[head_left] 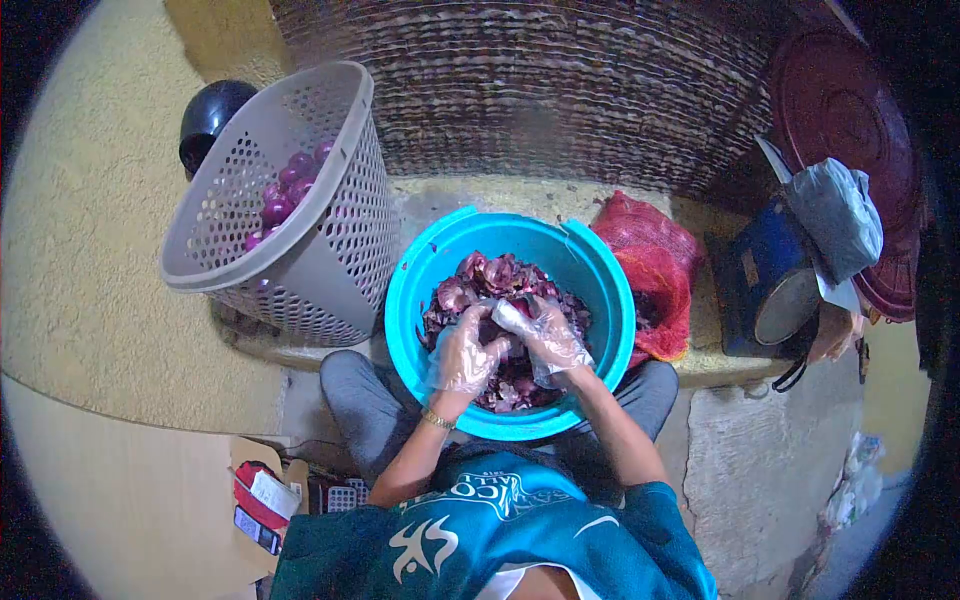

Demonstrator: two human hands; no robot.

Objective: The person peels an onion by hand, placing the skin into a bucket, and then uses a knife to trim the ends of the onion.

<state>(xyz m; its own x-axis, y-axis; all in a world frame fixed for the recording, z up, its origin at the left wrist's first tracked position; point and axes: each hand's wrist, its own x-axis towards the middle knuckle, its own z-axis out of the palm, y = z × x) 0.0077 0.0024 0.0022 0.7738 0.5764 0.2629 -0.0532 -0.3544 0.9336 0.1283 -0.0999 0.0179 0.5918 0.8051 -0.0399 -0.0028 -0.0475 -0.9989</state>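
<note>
Lining far side: ribbed surface (540, 100). Yellowish ledge (500, 190) below it, floor (760, 455) right. Left hand (467, 355), right hand (552, 338) curled over tub (607, 290), grasp unclear.

One tub (601, 283), one basket (350, 225) (two hands (464, 354) (552, 340))

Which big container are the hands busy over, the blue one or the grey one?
The round blue tub: the left hand and right hand are both over it. The holey grey basket has no hands over it.
</note>
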